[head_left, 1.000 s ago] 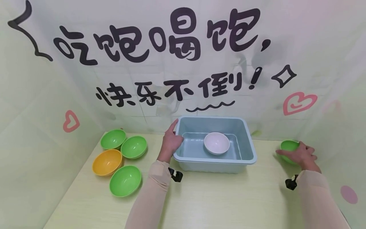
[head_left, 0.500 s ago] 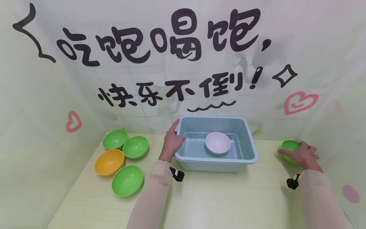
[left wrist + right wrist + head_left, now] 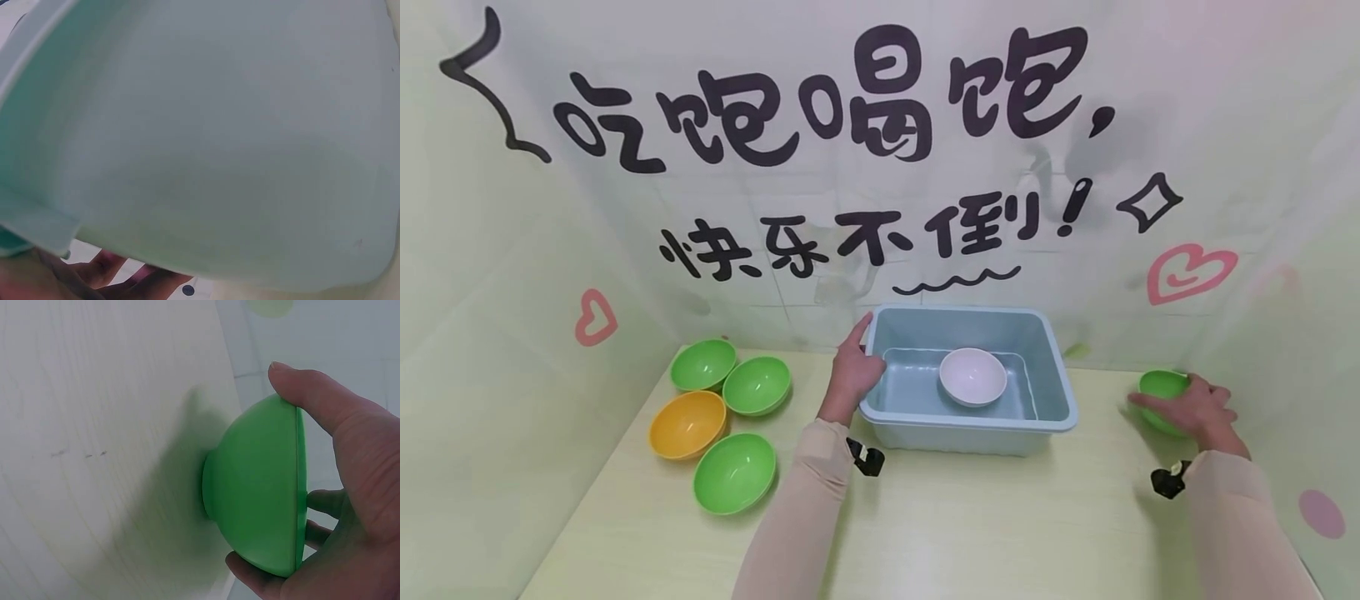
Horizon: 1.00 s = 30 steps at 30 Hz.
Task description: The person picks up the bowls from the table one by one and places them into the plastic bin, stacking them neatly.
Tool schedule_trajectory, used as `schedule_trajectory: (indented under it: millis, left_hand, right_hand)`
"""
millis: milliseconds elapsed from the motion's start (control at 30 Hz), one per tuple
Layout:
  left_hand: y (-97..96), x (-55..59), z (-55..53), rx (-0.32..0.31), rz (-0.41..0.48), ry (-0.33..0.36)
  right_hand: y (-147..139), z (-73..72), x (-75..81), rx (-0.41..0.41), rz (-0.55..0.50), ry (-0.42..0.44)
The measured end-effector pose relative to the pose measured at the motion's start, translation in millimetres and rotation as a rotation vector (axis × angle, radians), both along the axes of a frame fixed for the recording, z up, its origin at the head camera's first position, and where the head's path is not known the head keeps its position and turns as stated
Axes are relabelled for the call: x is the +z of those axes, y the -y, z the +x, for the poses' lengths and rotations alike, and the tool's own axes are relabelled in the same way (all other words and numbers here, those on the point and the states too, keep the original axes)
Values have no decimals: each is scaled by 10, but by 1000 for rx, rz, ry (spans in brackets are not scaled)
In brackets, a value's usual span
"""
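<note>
Near the right wall (image 3: 1292, 333), my right hand (image 3: 1201, 410) holds a green bowl (image 3: 1161, 384) on or just over the table (image 3: 1000, 525), I can't tell which, and my left hand (image 3: 854, 375) holds the blue tub (image 3: 955, 439) with a white bowl (image 3: 973, 377) inside.

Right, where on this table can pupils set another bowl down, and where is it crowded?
Widest: the bare table on the near side of the blue basin, between the sleeves. Narrower: the gap between the basin and the green bowl in the right grip. Crowded: the far left, where three green bowls and an orange bowl cluster.
</note>
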<state>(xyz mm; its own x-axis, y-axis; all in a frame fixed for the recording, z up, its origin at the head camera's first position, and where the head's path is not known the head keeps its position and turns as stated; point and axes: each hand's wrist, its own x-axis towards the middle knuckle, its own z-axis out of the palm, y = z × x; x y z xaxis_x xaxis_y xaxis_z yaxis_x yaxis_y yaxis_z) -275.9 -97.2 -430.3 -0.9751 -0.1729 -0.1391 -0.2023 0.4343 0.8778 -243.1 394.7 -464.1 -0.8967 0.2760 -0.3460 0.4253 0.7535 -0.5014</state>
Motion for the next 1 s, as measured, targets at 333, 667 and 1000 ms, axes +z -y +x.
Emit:
schedule_trajectory:
  millis: [333, 667, 1000]
  left_hand:
    - [-16, 43, 36, 5, -13, 1]
    - [-2, 45, 38, 5, -1, 13]
    - [-6, 29, 16, 2, 1, 16]
  right_hand:
    - [33, -58, 148, 51, 57, -100]
    - [147, -117, 360, 98, 98, -236]
    - [290, -178, 656, 194, 113, -348]
